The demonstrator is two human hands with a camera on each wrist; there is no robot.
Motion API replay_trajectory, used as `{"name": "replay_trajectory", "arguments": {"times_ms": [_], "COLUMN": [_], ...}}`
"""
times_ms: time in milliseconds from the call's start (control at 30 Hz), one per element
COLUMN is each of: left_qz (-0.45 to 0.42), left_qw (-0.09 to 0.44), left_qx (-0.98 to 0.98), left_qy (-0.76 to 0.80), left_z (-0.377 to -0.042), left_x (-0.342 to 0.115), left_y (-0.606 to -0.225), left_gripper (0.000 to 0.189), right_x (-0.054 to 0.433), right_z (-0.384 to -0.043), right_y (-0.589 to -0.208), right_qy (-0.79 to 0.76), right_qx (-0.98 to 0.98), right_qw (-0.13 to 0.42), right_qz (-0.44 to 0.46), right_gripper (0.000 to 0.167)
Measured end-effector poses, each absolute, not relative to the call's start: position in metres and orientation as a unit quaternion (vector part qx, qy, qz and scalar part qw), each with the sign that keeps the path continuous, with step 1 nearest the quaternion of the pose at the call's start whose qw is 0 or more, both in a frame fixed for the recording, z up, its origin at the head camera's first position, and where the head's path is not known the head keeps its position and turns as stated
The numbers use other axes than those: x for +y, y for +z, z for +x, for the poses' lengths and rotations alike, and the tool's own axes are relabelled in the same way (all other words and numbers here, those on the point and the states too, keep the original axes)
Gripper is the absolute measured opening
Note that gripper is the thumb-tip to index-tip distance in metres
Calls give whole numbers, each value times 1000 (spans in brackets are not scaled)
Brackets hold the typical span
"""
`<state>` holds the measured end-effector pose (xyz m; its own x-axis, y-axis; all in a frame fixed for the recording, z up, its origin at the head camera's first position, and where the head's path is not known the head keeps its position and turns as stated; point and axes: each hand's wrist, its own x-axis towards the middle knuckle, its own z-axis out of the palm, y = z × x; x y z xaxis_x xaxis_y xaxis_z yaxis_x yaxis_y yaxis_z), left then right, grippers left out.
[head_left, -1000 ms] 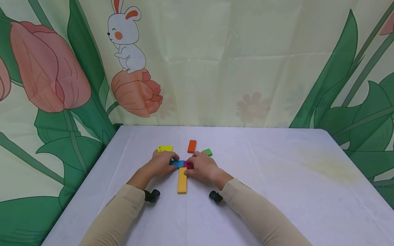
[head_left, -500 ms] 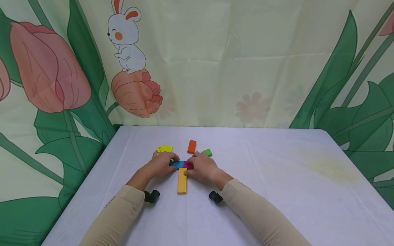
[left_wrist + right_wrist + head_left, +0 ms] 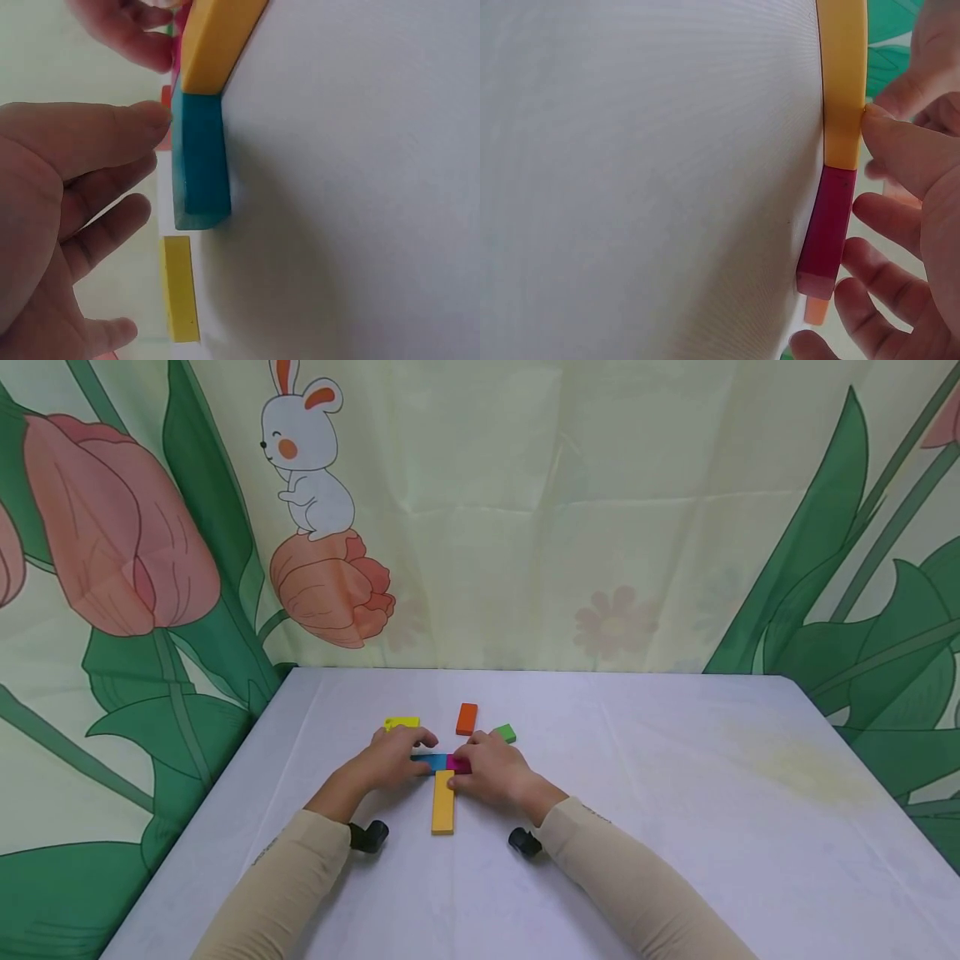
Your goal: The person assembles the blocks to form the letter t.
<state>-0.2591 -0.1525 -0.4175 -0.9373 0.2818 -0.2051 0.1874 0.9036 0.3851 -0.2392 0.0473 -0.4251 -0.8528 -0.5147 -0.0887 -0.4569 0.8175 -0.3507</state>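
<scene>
A blue block (image 3: 431, 762) and a magenta block (image 3: 459, 764) lie end to end in a row. A long yellow-orange block (image 3: 443, 803) runs from their join toward the near side, forming a T. My left hand (image 3: 390, 757) is at the blue block, its thumb tip at the upper edge (image 3: 175, 116) and its other fingers spread apart beyond it. My right hand (image 3: 495, 767) is over the magenta block, thumb touching the side of the yellow-orange block (image 3: 844, 82) and loosely bent fingers along the magenta block (image 3: 826, 232).
Behind the hands lie a bright yellow block (image 3: 402, 722), an orange-red block (image 3: 467, 719) and a green block (image 3: 506, 732), the green one partly covered by the right hand. A white cloth covers the table (image 3: 660, 793); a printed curtain (image 3: 480, 527) hangs behind it.
The left hand's upper fingers have lifted slightly away from the blue block's far edge. The right hand and the blocks stay where they were.
</scene>
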Motion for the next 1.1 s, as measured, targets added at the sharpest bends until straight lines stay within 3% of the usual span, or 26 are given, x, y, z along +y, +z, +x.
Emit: {"name": "replay_trajectory", "arguments": {"times_ms": [300, 667, 1100], "left_qz": [96, 16, -40], "left_qw": [116, 45, 33], "left_qx": [963, 960, 963], "left_qy": [222, 277, 266], "left_z": [-260, -272, -281], "left_x": [-156, -168, -181], "left_y": [-413, -419, -431], "left_gripper": [47, 50, 57], "right_x": [47, 47, 47], "right_z": [-239, -240, -240], "right_y": [-427, -426, -425], "right_qy": [-153, -154, -158], "right_qx": [949, 951, 951], "right_qw": [86, 91, 95], "right_qz": [-260, -252, -249], "right_gripper": [45, 49, 48]}}
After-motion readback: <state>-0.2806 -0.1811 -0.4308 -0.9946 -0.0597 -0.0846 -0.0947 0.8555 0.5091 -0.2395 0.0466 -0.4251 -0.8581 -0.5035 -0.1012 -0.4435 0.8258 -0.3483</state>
